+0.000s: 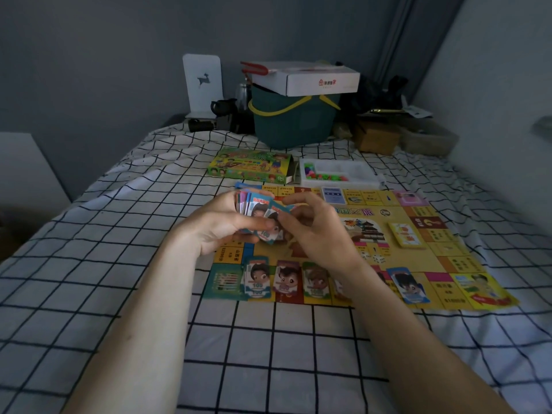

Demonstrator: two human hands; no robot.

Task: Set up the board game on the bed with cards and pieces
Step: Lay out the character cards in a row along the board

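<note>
While the left hand (221, 225) grips a fanned stack of colourful paper play-money notes (249, 204) above the near-left part of the yellow square game board (418, 216), the right hand (316, 231) pinches the top blue-edged note (276, 218) of that stack, thumb and fingers curled on it. That note touches both hands, and its long axis runs roughly away from the person. Along the board's near edge lies a row of sorted note piles: the blue pile marked 100 (257, 277) sits at the board's near-left corner, almost straight below the right hand, and another blue pile (407, 283) lies toward the near-right corner. My guess is that the pinched note belongs on the near-left blue pile, a short drop toward the person. Beyond the board's far edge rest the green game box (251, 165) and the white tray of coloured pieces (337, 171), on the checked bed cover (268, 354).
</note>
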